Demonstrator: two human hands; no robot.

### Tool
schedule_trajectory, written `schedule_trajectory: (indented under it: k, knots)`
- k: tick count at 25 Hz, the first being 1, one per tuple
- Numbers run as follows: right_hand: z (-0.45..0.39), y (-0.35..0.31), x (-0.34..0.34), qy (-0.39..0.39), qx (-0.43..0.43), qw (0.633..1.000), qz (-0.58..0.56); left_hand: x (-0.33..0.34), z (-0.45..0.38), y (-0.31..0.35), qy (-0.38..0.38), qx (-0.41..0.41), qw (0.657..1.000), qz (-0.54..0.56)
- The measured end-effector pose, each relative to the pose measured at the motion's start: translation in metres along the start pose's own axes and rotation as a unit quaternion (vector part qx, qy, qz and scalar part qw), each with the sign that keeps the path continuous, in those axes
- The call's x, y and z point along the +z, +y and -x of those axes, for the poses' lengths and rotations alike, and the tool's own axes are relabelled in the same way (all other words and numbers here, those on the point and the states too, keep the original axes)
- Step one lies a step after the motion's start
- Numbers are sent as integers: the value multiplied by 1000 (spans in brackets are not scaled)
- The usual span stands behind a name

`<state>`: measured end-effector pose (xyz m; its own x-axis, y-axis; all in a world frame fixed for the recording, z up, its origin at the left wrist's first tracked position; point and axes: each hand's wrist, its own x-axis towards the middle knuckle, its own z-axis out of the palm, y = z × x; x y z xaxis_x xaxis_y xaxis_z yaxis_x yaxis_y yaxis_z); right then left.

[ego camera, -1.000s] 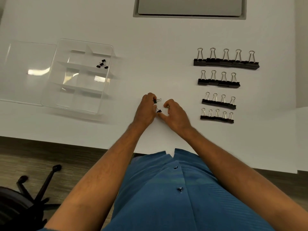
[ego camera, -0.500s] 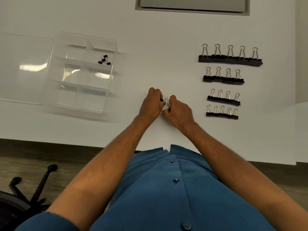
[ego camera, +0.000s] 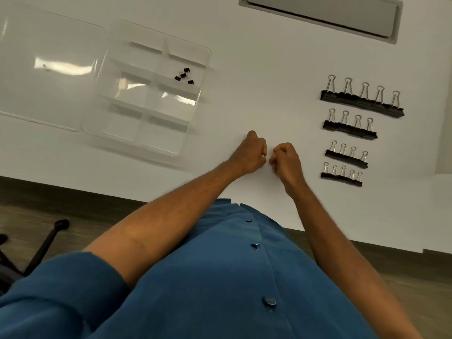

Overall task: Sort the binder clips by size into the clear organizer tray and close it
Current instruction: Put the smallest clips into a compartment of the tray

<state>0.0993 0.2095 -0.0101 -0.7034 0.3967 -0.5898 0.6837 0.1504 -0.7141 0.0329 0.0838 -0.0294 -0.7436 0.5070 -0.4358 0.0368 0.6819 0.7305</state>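
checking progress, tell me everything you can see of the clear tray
The tray is clear plastic with rounded corners, lying flat on the white table to the left of the hands, skewed to the table edge. Inner walls split it into compartments. One on its right side, toward the far end, holds a few tiny black clips; the others look empty. Its clear lid lies open, flat on the table along its left side. No hand touches it.

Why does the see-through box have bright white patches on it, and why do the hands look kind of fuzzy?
Head view: the patches on the clear organizer tray and its open lid are ceiling lights reflecting as glare; the left hand and right hand look soft from motion blur; the wide lens tilts and bends the table edge.
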Motion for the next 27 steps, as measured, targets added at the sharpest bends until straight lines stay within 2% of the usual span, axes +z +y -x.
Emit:
schedule_trajectory:
  k: [2,3,5,6,8,10,13,16,20,23,27]
  knots:
    - [7,-12,7,-2,62,990,-123,-14,3,5,-4,-65,992,104]
    - [10,-19,10,-1,82,980,-181,-24,6,9,-22,-113,976,187]
    - [13,-34,19,-7,98,958,-268,-52,19,15,-63,-184,904,380]
    - [13,-44,26,-16,94,952,-291,-67,26,13,-65,-189,869,452]
    - [12,-68,40,-36,76,946,-312,-96,38,9,-43,-171,845,505]
    - [10,-96,57,-58,48,947,-312,-128,47,4,0,-157,852,499]
    - [4,-140,85,-90,15,950,-298,-178,50,-8,78,-167,869,458]
    - [-8,-181,117,-108,7,962,-251,-224,48,-35,178,-164,895,374]
    - [-23,-224,159,-147,-45,987,-49,-277,32,-76,285,-121,937,162]
    - [-28,-247,187,-177,-108,975,79,-307,8,-103,284,-90,954,-24]
    - [-35,-255,210,-175,-183,951,177,-333,-20,-126,192,-63,963,-179]
